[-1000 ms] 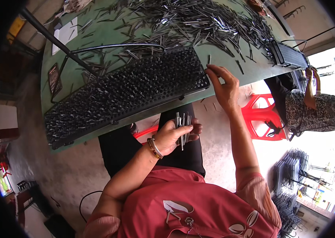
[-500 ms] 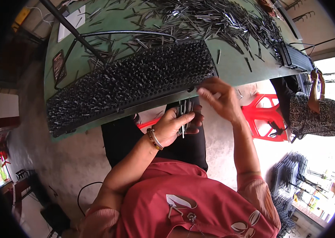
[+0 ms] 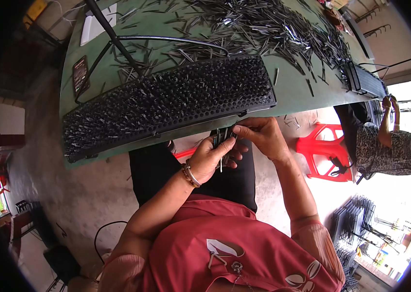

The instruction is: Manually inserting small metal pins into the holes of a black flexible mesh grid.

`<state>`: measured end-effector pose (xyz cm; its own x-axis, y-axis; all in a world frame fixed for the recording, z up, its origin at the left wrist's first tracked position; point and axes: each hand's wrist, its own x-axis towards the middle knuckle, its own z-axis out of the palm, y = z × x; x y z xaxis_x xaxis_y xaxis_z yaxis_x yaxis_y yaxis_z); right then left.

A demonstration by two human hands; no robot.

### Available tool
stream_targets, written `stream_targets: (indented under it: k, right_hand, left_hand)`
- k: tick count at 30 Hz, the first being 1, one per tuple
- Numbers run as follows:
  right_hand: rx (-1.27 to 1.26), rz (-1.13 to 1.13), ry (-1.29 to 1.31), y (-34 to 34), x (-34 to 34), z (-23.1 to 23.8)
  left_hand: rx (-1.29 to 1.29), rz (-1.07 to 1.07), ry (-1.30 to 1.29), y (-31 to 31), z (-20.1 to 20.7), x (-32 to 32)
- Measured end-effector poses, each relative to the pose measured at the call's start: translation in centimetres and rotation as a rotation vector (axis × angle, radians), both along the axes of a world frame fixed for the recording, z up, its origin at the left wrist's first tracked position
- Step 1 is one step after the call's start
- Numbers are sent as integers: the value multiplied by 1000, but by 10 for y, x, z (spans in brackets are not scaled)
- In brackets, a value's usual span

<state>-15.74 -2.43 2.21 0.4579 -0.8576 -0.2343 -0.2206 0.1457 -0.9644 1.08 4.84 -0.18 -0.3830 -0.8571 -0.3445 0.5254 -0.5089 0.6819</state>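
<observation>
My left hand [image 3: 211,158] is closed around a small bundle of thin metal strips [image 3: 222,141], thumb across them, just off the table's near edge. From the right, my right hand [image 3: 264,136] reaches in, with its thumb and fingers pinched at the upper right of that bundle. How many strips it grips is hidden. Right beyond both hands lies a long black rack [image 3: 181,95], full of holes, tilted on the table. Upright strips fill most of its holes, while a band of bare holes shows along its near right edge.
Loose strips lie heaped on the green table [image 3: 290,92]. A black metal frame [image 3: 113,36] rises over the rack, beside a phone [image 3: 81,75]. Rightward stand a red plastic stool [image 3: 329,151] and a co-worker [image 3: 390,146] at another rack [image 3: 363,80]. More racks [image 3: 351,221] stand lower right.
My right hand has come down from the rack's near right corner to the bundle, its fingers now pinched there. My left hand stays about where it was. The view has shifted slightly.
</observation>
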Motion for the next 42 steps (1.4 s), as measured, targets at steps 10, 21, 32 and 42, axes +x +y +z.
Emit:
stream_targets:
  k: [10,21,32,42]
  right_hand:
    - [-76,-118,57,-3,0,14]
    - [-534,-214,160,-34,27,19]
    - [-993,75,331,-37,30,14]
    - [-1140,140,361,-40,33,13]
  left_hand:
    - [13,140,-4,5,-12,2]
    - [74,82,21,8,-12,0]
    - [72,62,22,9,-11,0]
    - [78,28,17,9,-8,0]
